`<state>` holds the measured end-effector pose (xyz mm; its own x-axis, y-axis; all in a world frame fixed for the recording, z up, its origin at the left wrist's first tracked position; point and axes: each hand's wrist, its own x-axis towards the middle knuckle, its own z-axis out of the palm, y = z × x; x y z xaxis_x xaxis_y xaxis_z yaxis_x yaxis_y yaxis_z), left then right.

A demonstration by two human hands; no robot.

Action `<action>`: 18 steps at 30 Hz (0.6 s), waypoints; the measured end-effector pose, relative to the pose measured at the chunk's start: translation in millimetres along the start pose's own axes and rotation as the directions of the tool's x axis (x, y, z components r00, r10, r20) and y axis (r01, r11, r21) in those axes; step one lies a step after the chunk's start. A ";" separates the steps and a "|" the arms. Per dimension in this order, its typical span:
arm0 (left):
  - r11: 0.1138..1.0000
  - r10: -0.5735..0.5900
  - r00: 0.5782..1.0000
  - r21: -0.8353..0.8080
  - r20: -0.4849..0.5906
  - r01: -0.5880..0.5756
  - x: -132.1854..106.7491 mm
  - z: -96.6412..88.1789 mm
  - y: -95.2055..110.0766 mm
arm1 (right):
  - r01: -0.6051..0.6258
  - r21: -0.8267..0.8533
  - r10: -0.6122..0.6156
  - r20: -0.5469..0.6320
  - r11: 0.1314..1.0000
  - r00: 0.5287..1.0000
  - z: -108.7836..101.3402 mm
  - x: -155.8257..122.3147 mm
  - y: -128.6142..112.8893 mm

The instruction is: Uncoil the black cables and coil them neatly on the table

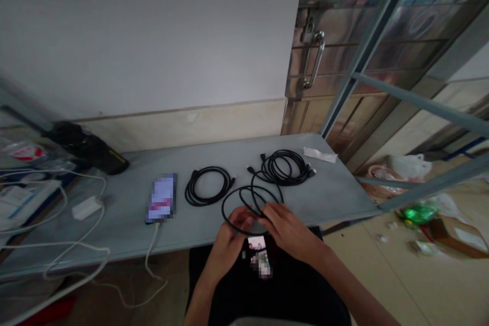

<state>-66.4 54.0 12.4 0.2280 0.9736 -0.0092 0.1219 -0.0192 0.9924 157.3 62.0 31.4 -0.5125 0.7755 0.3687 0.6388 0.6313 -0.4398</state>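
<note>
Loosely coiled black cable (252,194), glossy.

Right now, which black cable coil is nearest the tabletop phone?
The coil just right of the phone; the other coil lies farther right, near the white strip; the left hand and right hand hold loose loops.

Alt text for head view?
A person's left hand and right hand hold a loosely looped black cable at the front edge of a gray table. On it lie a coiled black cable, a thicker black coil, and a lit smartphone.
</note>
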 end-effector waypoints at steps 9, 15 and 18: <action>0.998 -0.056 0.996 -0.029 -0.068 0.054 0.7 -5.1 -6.4 | 0.201 -0.205 -0.207 -0.010 0.958 0.978 54.2 0.3 23.2; 0.997 -0.083 0.995 0.013 0.051 0.082 -10.8 -7.4 1.6 | -0.013 0.037 0.021 -0.220 0.999 0.975 58.9 -1.8 30.2; 0.991 -0.126 0.980 0.066 0.156 0.117 -19.1 -5.9 13.3 | -0.121 0.072 0.136 -0.292 0.990 0.947 57.4 -0.1 32.0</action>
<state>-74.8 36.5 26.5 0.3587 0.9208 -0.1535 0.2110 0.0802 0.9742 144.9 82.7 -29.8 -0.2302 0.8172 0.5284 0.6532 0.5323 -0.5385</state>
